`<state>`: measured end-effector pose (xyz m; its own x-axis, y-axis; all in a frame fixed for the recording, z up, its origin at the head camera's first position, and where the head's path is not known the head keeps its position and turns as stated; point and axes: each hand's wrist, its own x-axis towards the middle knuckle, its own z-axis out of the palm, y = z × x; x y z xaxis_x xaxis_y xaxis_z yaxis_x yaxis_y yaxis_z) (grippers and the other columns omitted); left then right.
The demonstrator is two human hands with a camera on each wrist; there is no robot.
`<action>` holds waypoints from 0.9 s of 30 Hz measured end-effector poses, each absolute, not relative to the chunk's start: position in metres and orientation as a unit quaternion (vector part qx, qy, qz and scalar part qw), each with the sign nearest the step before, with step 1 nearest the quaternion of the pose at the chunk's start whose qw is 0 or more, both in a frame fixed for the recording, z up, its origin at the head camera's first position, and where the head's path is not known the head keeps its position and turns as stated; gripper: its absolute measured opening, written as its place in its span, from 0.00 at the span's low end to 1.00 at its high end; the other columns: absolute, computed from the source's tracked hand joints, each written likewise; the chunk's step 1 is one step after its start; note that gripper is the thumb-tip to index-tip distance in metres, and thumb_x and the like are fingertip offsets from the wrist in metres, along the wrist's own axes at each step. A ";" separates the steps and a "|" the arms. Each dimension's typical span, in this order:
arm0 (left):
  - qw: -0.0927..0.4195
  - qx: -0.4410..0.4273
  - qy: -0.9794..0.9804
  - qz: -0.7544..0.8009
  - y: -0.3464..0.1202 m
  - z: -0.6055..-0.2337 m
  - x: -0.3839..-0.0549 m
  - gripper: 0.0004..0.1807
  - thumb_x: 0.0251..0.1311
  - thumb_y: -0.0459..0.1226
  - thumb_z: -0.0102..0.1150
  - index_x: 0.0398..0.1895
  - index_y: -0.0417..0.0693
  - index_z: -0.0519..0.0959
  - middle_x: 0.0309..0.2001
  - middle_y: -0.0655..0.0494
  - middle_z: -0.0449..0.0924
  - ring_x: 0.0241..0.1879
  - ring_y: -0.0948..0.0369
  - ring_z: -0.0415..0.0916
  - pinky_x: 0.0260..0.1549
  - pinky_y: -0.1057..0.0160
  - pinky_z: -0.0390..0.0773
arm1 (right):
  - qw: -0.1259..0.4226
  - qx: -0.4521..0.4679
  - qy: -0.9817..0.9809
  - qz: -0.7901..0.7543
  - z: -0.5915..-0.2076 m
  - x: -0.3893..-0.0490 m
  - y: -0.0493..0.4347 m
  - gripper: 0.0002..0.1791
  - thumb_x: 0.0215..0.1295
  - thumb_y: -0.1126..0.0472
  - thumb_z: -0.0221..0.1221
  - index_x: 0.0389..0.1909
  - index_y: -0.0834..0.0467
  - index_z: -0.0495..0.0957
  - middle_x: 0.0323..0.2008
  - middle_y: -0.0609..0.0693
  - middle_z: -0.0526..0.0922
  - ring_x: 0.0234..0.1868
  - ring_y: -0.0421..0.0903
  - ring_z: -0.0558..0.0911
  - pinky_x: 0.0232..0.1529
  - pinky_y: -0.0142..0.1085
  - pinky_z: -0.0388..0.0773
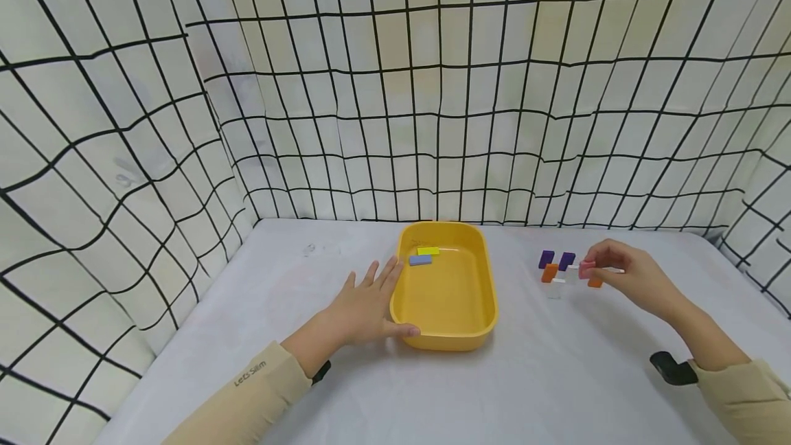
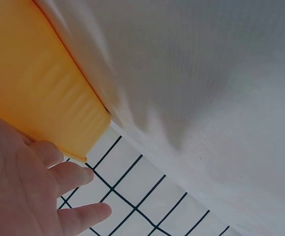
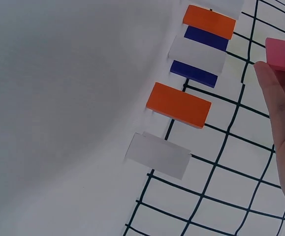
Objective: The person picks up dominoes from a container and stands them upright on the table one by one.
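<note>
A yellow plastic tub [image 1: 443, 343] sits on the white table, with a blue block [image 1: 421, 260] and a yellow block [image 1: 428, 250] lying inside near its far left. My left hand [image 1: 371, 307] rests at the tub's left rim, fingers spread and thumb at the near corner. Over to the right, my right hand [image 1: 639, 280] pinches a pink block [image 3: 282, 55] between thumb and fingertips, raised above a group of standing blocks. That group includes orange blocks [image 3: 179, 105], purple blocks [image 3: 194, 73] and white blocks [image 3: 158, 155]. My right hand partly hides some of them in the head view.
White walls with a black grid [image 1: 395, 122] enclose the table at the back and sides. White cloth [image 1: 247, 280] covers the table. A dark wrist camera [image 1: 673, 368] sits at the right sleeve's cuff.
</note>
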<state>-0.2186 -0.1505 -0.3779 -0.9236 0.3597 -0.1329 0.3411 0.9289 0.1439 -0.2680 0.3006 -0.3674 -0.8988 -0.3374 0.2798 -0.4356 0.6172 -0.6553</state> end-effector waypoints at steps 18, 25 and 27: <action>0.074 0.182 0.978 0.070 -0.151 -0.378 -0.219 0.67 0.55 0.76 0.55 0.84 0.46 0.39 0.83 0.52 0.38 0.80 0.43 0.39 0.71 0.32 0.45 | 0.001 0.173 -0.914 0.368 -0.384 -0.277 0.302 0.11 0.70 0.66 0.64 0.49 0.64 0.77 0.47 0.59 0.82 0.51 0.61 0.82 0.43 0.30 0.82; 0.073 0.182 0.978 0.068 -0.151 -0.378 -0.219 0.67 0.55 0.75 0.56 0.84 0.46 0.39 0.83 0.52 0.38 0.80 0.42 0.39 0.71 0.32 0.45 | -0.015 0.173 -0.929 0.326 -0.387 -0.279 0.303 0.14 0.68 0.67 0.65 0.51 0.67 0.80 0.48 0.62 0.83 0.51 0.65 0.81 0.46 0.45 0.85; 0.073 0.181 0.978 0.067 -0.151 -0.377 -0.219 0.67 0.55 0.75 0.56 0.84 0.46 0.39 0.83 0.52 0.38 0.80 0.42 0.39 0.71 0.31 0.46 | -0.014 0.178 -0.932 0.316 -0.388 -0.279 0.302 0.12 0.67 0.68 0.66 0.50 0.66 0.81 0.47 0.61 0.83 0.51 0.64 0.82 0.47 0.47 0.85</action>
